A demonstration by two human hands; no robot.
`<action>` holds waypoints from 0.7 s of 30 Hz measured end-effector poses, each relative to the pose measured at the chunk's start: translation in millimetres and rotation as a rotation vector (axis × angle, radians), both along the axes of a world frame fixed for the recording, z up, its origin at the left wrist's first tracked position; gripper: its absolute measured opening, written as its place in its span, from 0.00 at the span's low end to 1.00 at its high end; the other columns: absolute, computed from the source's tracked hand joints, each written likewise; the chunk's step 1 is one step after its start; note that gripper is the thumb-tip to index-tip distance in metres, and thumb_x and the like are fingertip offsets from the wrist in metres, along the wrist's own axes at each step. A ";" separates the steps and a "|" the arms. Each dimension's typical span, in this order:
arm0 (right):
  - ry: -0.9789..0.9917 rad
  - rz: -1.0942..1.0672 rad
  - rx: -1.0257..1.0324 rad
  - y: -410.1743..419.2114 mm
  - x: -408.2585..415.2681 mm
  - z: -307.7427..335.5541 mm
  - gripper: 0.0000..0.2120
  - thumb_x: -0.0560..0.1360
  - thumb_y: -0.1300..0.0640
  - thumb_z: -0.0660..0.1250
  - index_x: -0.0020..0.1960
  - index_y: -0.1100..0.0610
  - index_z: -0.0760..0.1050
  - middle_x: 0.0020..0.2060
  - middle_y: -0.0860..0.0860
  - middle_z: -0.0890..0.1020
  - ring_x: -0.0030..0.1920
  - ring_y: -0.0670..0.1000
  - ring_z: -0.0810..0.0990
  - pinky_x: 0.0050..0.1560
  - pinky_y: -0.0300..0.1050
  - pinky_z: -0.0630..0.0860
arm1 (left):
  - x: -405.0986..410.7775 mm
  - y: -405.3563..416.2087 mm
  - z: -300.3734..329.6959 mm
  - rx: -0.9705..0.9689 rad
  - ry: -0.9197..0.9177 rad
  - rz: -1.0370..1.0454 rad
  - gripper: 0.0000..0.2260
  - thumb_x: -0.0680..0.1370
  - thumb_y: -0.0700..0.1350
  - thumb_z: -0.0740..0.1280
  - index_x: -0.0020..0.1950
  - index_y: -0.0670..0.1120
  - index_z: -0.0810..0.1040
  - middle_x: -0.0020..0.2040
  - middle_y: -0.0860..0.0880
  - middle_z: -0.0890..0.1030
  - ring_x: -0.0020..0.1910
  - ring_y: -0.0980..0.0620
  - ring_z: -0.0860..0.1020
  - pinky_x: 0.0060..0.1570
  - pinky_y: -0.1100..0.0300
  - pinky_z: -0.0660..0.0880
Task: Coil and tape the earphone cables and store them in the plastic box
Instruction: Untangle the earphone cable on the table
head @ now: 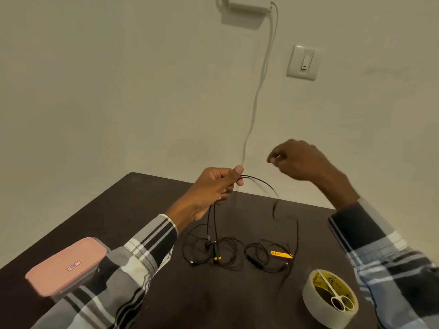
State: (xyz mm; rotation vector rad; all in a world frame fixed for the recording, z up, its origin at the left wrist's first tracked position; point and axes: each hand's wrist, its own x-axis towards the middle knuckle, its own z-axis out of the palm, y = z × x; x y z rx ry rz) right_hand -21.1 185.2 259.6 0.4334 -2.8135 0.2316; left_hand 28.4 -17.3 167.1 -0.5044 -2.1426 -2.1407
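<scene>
Gripping earphone cable (215, 224) — left fingers (225, 186) curled

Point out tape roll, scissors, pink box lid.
tape roll (311, 296): head view, outer white side wall.
scissors (338, 303): head view, finger loops, inside the roll.
pink box lid (62, 265): head view, lid top.

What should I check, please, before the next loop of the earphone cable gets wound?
1. Left hand grips the black cable: ok.
2. Right hand has hold of the cable's free end: cannot tell, blurred.
3. Other cables lie apart from the held one: not ok, tangled together.
4. Tape roll within reach, scissors lying on it: ok.
5. Plastic box open to receive coils: not ok, pink lid on.
</scene>
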 end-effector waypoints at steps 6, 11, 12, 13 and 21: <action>-0.411 0.409 -0.627 -27.2 38.0 -34.7 0.16 0.80 0.44 0.64 0.55 0.53 0.83 0.43 0.51 0.87 0.47 0.47 0.85 0.52 0.42 0.77 | -4.6 10.0 6.0 0.047 0.006 0.053 0.17 0.79 0.57 0.65 0.37 0.46 0.79 0.27 0.52 0.63 0.26 0.55 0.58 0.30 0.61 0.56; -0.242 0.374 -0.624 -31.3 32.5 -42.4 0.12 0.78 0.52 0.70 0.45 0.61 0.85 0.27 0.52 0.81 0.31 0.48 0.78 0.47 0.53 0.80 | -9.1 -0.1 1.5 0.094 -0.028 0.068 0.17 0.79 0.57 0.66 0.42 0.44 0.80 0.27 0.53 0.65 0.25 0.57 0.60 0.28 0.65 0.58; -0.238 0.356 -0.636 -30.9 32.5 -38.8 0.13 0.78 0.52 0.70 0.45 0.61 0.85 0.26 0.51 0.80 0.30 0.47 0.78 0.45 0.50 0.81 | -9.1 -3.6 -0.3 0.098 -0.034 0.061 0.17 0.79 0.57 0.66 0.47 0.43 0.82 0.28 0.53 0.67 0.25 0.57 0.62 0.27 0.66 0.59; -0.233 0.349 -0.661 -30.3 32.7 -34.5 0.12 0.78 0.52 0.70 0.44 0.61 0.85 0.26 0.51 0.79 0.28 0.46 0.77 0.41 0.47 0.80 | -9.1 -7.1 -2.4 0.104 -0.042 0.050 0.18 0.79 0.57 0.66 0.51 0.42 0.83 0.28 0.53 0.68 0.25 0.57 0.62 0.27 0.66 0.60; -0.005 0.343 -0.906 -17.6 34.6 3.6 0.10 0.77 0.52 0.72 0.43 0.59 0.85 0.25 0.50 0.76 0.27 0.45 0.70 0.28 0.36 0.66 | -8.4 -33.7 -34.3 0.161 -0.084 -0.091 0.14 0.75 0.55 0.68 0.47 0.45 0.84 0.29 0.51 0.71 0.25 0.57 0.67 0.26 0.69 0.66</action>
